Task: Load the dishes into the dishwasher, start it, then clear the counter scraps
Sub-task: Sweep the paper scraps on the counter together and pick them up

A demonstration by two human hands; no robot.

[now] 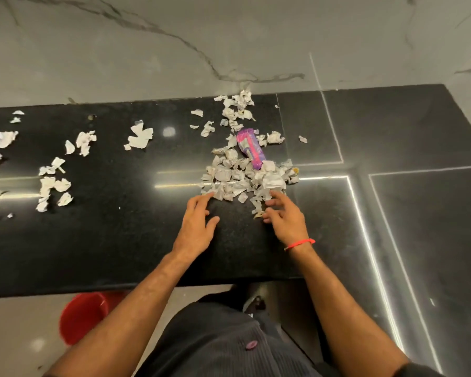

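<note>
red bucket (82, 317) on floor, marble wall (174, 44)

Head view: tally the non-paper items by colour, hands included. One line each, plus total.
Pink and purple plastic wrapper on the black stone counter, among the white paper scraps: 1
Red plastic bucket on the floor: 1
Red thread wristband, right wrist: 1
Bare hands, left hand and right hand, fingers spread at the pile's near edge: 2
Total: 5
</note>
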